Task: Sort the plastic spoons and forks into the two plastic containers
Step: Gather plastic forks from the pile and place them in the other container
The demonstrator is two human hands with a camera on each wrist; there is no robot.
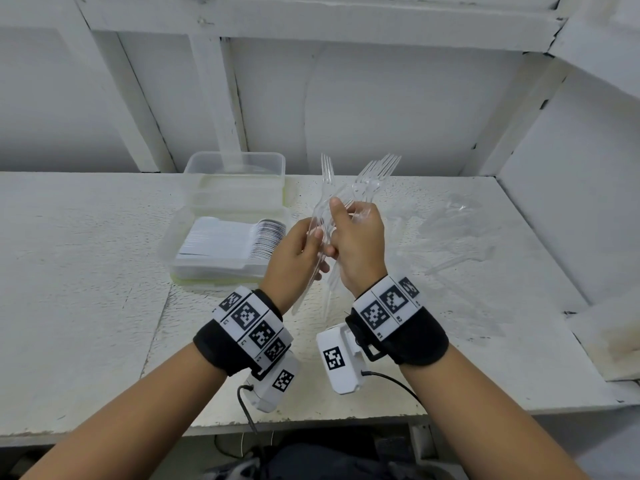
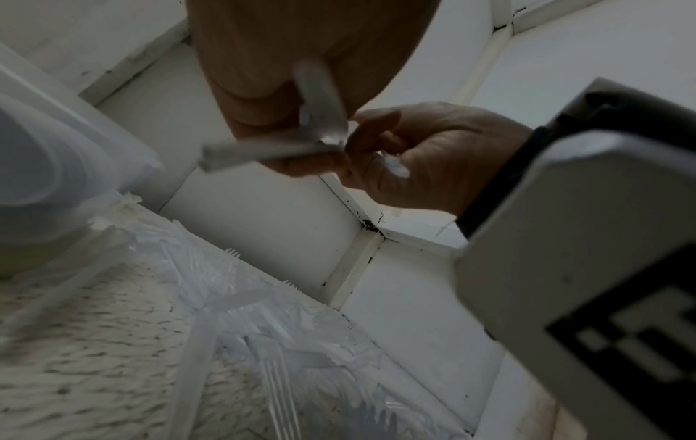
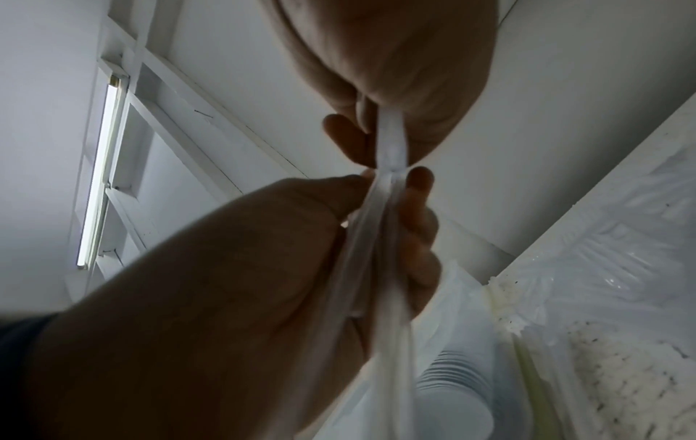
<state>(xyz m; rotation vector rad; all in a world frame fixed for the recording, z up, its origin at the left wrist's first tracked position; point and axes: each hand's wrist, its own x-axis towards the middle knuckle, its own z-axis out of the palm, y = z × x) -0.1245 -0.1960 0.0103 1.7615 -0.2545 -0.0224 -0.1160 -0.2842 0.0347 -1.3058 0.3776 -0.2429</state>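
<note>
Both hands grip clear forks above the desk: the right hand clutches a fanned bunch, the left hand pinches one fork. Containers sit left of them. Slick, loosely fanned handles could slip and scatter.

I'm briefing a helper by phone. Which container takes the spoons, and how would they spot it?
On the white table, two clear containers sit left of the hands. The spoon container is the nearer one. It holds a packed row of white spoons, while the far container looks empty.
</note>
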